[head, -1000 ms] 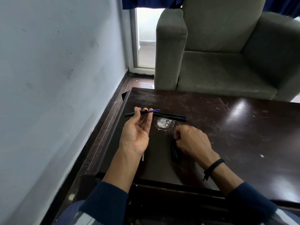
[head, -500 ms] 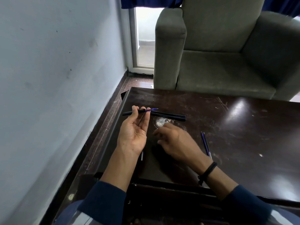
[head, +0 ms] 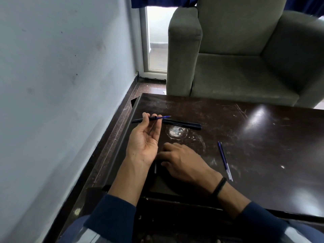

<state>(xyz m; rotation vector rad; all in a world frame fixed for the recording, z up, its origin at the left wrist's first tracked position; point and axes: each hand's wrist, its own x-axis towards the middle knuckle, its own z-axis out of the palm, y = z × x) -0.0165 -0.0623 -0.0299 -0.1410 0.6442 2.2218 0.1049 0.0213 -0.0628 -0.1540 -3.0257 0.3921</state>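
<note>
Head view shows pen assembly partly complete. The left hand (head: pixel 143 144), palm up, pinches a black pen (head: pixel 140 120) between thumb and fingertips above the left edge of the table (head: pixel 263 137). A blue refill tip projects from the right end of the barrel, so this unit appears not yet closed. Two black pens (head: pixel 182 124) lie side by side on the table just beyond the fingertips and appear finished. The right hand (head: pixel 182 160) lies palm down on the table beside the left wrist, fingers loosely extended, gripping nothing visible. A thin small piece (head: pixel 155 168) lies just by its fingertips. Two loose refills (head: pixel 225 161) lie together to the right, well apart from the held pen. Judged remaining work: seat the projecting refill, then process the loose refills.
</note>
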